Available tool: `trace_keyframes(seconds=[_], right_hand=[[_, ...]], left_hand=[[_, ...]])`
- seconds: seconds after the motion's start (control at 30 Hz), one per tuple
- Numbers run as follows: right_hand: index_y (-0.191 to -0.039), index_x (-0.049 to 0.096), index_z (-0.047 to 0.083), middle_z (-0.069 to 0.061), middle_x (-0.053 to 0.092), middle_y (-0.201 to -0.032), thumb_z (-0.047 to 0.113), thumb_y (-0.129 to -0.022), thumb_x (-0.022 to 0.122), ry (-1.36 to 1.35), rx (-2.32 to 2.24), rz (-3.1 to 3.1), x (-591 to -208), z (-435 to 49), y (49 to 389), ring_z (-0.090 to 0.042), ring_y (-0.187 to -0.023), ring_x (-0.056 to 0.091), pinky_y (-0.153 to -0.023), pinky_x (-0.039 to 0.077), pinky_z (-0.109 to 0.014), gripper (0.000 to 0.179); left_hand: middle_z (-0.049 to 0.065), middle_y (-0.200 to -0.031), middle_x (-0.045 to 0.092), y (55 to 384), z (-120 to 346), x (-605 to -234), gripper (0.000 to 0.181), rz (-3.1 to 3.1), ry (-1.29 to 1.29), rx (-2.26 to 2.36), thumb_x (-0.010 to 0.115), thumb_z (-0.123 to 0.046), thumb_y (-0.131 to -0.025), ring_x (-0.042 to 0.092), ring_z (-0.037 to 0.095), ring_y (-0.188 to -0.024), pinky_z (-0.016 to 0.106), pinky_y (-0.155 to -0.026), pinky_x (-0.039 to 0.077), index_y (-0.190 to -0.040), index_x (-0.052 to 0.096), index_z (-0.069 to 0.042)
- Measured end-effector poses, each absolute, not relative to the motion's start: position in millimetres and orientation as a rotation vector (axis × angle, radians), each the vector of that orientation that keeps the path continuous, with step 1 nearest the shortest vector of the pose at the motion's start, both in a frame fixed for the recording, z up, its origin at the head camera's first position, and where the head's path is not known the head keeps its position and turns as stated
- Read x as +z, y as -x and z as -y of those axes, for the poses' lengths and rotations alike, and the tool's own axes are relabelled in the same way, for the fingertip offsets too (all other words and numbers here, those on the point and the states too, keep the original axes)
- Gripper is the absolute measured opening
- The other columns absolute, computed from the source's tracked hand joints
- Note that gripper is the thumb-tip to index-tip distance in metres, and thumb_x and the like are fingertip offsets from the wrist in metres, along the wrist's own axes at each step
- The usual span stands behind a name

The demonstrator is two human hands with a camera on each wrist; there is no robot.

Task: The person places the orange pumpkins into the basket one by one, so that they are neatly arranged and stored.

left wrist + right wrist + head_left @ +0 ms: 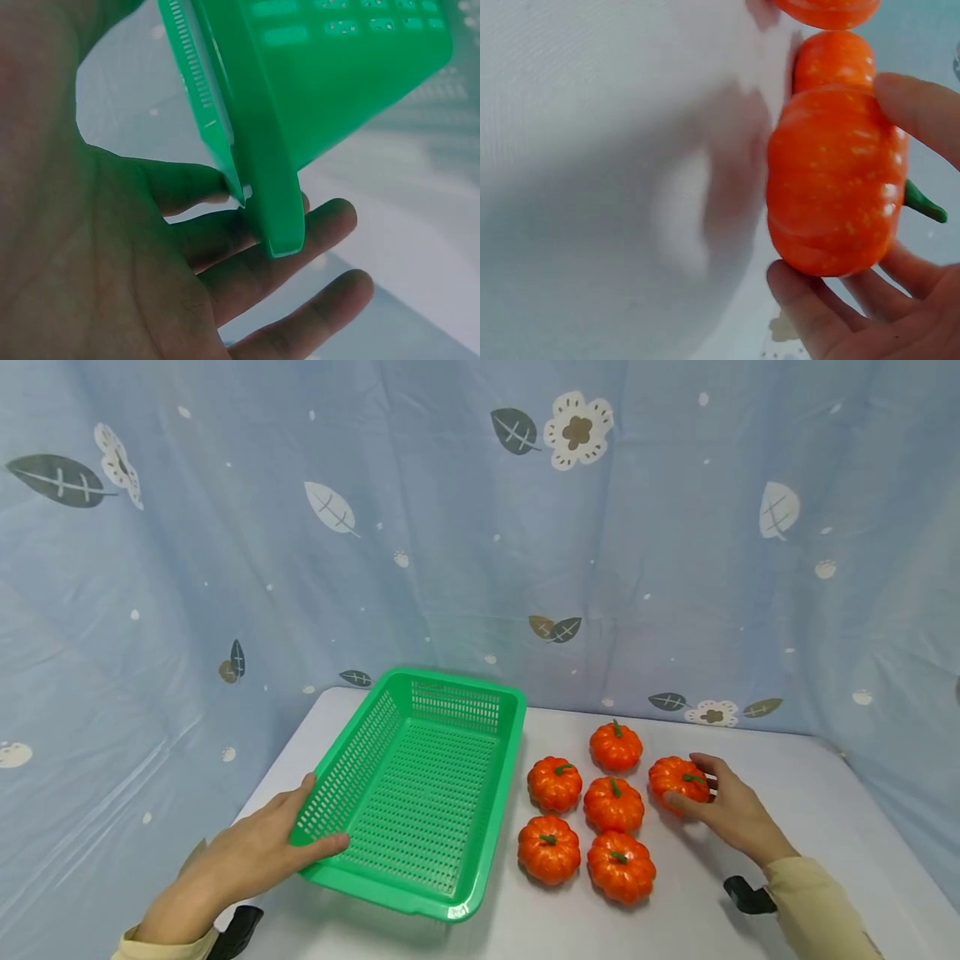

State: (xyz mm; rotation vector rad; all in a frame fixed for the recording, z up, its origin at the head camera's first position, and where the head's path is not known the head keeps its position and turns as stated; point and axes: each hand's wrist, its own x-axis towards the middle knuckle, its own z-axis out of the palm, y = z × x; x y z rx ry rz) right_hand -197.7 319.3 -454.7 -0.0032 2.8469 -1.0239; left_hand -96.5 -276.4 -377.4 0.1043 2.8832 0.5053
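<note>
My left hand [251, 852] grips the near left corner of a green plastic basket [512, 760], its thumb over the rim. In the left wrist view, the fingers [300, 240] spread behind the basket's rim [281, 202]. On the right, my right hand [738, 814] holds a small orange pumpkin [671, 774] with a green stem, thumb on its near side and fingers round the far side. The right wrist view shows this pumpkin [836, 187] between thumb [922, 112] and fingers [802, 300]. No pumpkins lie in the basket.
Several more orange pumpkins stand between the basket and my right hand, among them a back one [616, 747] and a front one [621, 867]. They rest on a white table [555, 918]. A blue patterned curtain [450, 527] hangs behind and along both sides.
</note>
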Motion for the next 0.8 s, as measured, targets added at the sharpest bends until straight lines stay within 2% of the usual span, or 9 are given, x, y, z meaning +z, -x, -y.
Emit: trace_keyframes(seconds=[0.23,0.43,0.63,0.8], right_hand=[[-0.155,0.022,-0.006,-0.036,0.029,-0.153,0.055,-0.090,0.072,0.036,-1.157,-2.903,-439.6,-315.3,198.2,-0.057,-0.128,0.043,-0.099,0.043,-0.066,0.102],[-0.156,0.025,-0.002,-0.034,0.033,-0.153,0.049,-0.088,0.077,0.137,-1.233,-2.946,-420.3,-297.3,198.4,-0.056,-0.128,0.045,-0.098,0.044,-0.063,0.099],[-0.155,0.031,0.002,-0.026,0.039,-0.150,0.047,-0.087,0.079,0.282,-1.286,-2.941,-406.7,-270.9,199.9,-0.049,-0.132,0.044,-0.102,0.042,-0.062,0.095],[-0.153,0.038,0.004,-0.019,0.044,-0.149,0.046,-0.086,0.081,0.411,-1.291,-2.915,-398.6,-251.1,203.4,-0.042,-0.130,0.048,-0.104,0.042,-0.060,0.090]], left_hand=[[0.029,-0.153,0.040,97.4,278.5,-378.3,0.121,-2.933,-0.149,0.488,0.064,-0.077,-0.081,0.049,0.053,-0.129,0.068,-0.087,0.045,-0.160,0.018,0.003],[0.029,-0.154,0.038,97.5,279.1,-377.6,0.129,-2.867,-0.160,0.585,0.071,-0.076,-0.076,0.048,0.051,-0.131,0.066,-0.091,0.044,-0.161,0.013,0.003],[0.029,-0.154,0.037,95.6,286.1,-381.7,0.138,-2.815,-0.194,0.681,0.080,-0.071,-0.069,0.047,0.047,-0.132,0.064,-0.094,0.044,-0.161,0.008,0.002],[0.028,-0.155,0.035,96.5,286.8,-383.3,0.139,-2.790,-0.185,0.740,0.083,-0.067,-0.068,0.044,0.049,-0.134,0.065,-0.096,0.042,-0.161,0.007,0.002]])
